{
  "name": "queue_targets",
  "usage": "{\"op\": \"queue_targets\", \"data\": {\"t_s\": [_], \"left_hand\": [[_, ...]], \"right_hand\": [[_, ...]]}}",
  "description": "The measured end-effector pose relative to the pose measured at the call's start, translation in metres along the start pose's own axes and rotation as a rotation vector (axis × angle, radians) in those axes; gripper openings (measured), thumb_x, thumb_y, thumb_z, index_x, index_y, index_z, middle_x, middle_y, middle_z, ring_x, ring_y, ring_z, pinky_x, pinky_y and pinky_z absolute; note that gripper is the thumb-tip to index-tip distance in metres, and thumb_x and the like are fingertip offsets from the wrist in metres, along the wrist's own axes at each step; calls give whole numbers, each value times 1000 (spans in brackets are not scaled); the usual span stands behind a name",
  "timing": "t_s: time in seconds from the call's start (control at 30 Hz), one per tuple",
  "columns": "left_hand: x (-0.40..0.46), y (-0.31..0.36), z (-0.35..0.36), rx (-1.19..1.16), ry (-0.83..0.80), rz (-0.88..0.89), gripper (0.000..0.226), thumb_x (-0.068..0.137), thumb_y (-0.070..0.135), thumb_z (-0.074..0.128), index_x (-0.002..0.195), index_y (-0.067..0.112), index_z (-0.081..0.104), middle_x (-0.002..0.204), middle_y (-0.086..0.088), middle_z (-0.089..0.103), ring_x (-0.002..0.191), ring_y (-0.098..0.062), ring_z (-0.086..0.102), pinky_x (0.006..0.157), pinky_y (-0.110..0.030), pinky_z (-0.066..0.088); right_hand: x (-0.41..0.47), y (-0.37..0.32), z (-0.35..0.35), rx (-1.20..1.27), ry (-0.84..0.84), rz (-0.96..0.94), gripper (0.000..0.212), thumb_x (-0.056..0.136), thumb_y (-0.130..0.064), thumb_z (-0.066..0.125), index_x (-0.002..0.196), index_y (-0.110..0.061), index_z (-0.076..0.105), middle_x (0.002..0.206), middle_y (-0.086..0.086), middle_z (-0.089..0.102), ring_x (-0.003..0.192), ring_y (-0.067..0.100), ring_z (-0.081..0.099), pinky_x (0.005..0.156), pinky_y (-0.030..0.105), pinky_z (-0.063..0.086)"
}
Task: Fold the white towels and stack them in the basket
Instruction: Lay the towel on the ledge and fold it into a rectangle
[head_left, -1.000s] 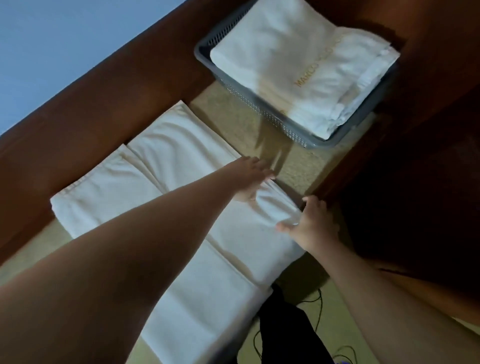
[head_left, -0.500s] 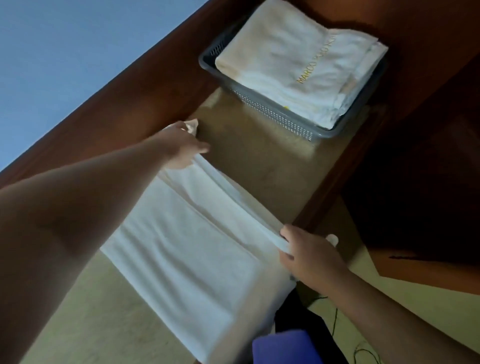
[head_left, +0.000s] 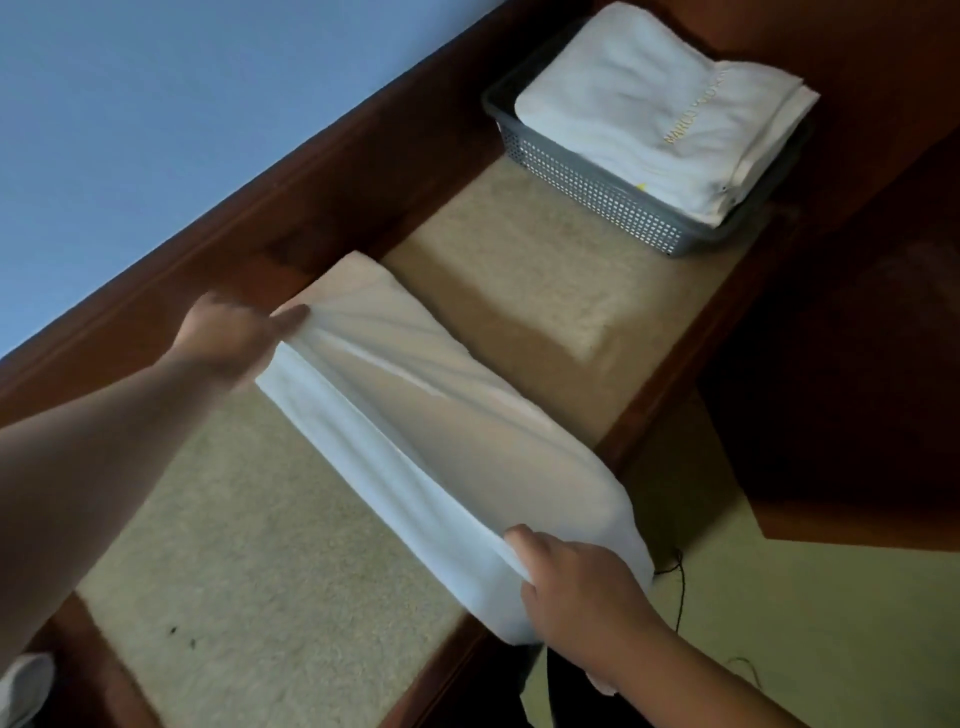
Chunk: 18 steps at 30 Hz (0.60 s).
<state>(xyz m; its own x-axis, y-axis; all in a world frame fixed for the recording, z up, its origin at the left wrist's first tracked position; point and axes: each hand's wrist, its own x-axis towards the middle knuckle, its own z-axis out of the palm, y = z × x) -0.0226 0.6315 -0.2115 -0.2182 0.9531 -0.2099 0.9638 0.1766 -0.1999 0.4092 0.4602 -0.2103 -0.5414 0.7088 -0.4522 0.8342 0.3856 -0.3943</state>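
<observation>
- At the far end of the white towel (head_left: 431, 436), the left hand (head_left: 228, 332) gripped the cloth, its fingers (head_left: 291, 315) curled round the gathered edge; motion blur hid finer detail.
- At the near end, the right hand (head_left: 576, 587) gripped the towel's layered edge, fingers (head_left: 519, 538) curled over the folds.
- Between the two hands the towel was stretched as a long folded band, lying diagonally across the beige desk top (head_left: 270, 571), its near end overhanging the desk's right edge.
- On the far right corner of the desk stood a grey perforated basket (head_left: 592, 192), well apart from the held towel.
- Inside the basket lay a stack of folded white towels (head_left: 649, 104), the topmost bearing a line of gold lettering too small to read.
- Along the desk's left edge ran a dark wooden rail (head_left: 311, 182), with a blue wall (head_left: 156, 104) beyond.
</observation>
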Motion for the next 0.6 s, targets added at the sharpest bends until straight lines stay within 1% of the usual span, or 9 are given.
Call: {"op": "queue_targets", "data": {"t_s": [0.07, 0.1, 0.17, 0.27, 0.33, 0.43, 0.5, 0.53, 0.6], "left_hand": [[-30, 23, -2, -231, -115, -184, 44, 103, 59, 41, 122, 30, 68, 101, -6, 66, 100, -31, 60, 84, -37, 46], [-35, 30, 10, -337, -87, -166, 37, 104, 42, 45, 135, 37, 63, 109, -12, 67, 99, -34, 63, 79, -37, 49], [-38, 36, 36, -648, -148, -231, 59, 94, 19, 44, 146, 45, 53, 105, -15, 68, 86, -31, 68, 67, -32, 52], [-25, 55, 52, -1242, -68, -504, 62, 88, -3, 43, 134, 35, 60, 111, -22, 69, 72, -21, 62, 66, -28, 53], [-26, 71, 45, -1663, 29, -785, 52, 92, -2, 36, 127, 26, 63, 110, -12, 71, 78, -21, 67, 72, -33, 59], [-18, 83, 39, -2140, 83, -1085, 23, 101, 28, 51, 116, 16, 64, 107, -6, 71, 86, -25, 71, 74, -37, 61], [-10, 81, 40, -2169, 86, -1111, 45, 91, 51, 70, 124, 21, 61, 111, 0, 69, 91, -20, 71, 77, -36, 62], [-9, 81, 40, -2094, 91, -1110, 58, 83, 49, 79, 131, 25, 58, 114, 3, 68, 91, -18, 71, 78, -33, 62], [-4, 77, 44, -1877, 145, -1050, 73, 80, 28, 83, 144, 27, 48, 123, 4, 62, 91, -16, 67, 78, -31, 58]], "right_hand": [[1, -3, 23, 10, -32, -10, 40, 103, -22, 41, 143, -26, 35, 117, -1, 62, 99, 26, 64, 69, 38, 41], [1, -3, 34, 22, -49, -11, 43, 102, -20, 43, 143, -26, 35, 117, -2, 61, 101, 25, 63, 70, 38, 42], [4, -1, 51, 28, -78, -5, 47, 101, -15, 43, 145, -27, 35, 121, -3, 60, 107, 23, 61, 76, 38, 45], [7, 5, 66, 33, -70, 6, 50, 101, -14, 40, 149, -28, 31, 131, -4, 56, 118, 22, 55, 90, 36, 46], [8, 6, 70, 57, -46, 8, 51, 101, -15, 40, 150, -30, 32, 131, -6, 55, 118, 20, 53, 89, 34, 44], [5, 3, 70, 104, 1, 30, 52, 101, -20, 41, 150, -34, 34, 127, -9, 55, 116, 17, 53, 86, 31, 43], [3, 0, 68, 120, 26, 29, 50, 101, -25, 41, 150, -34, 37, 126, -11, 55, 114, 15, 54, 86, 30, 44], [2, 0, 67, 125, 44, 23, 50, 100, -26, 42, 149, -34, 39, 124, -12, 56, 112, 14, 55, 86, 29, 45], [-1, -2, 66, 106, 87, 13, 48, 95, -28, 44, 142, -33, 50, 114, -14, 60, 100, 11, 60, 79, 27, 50]]}}
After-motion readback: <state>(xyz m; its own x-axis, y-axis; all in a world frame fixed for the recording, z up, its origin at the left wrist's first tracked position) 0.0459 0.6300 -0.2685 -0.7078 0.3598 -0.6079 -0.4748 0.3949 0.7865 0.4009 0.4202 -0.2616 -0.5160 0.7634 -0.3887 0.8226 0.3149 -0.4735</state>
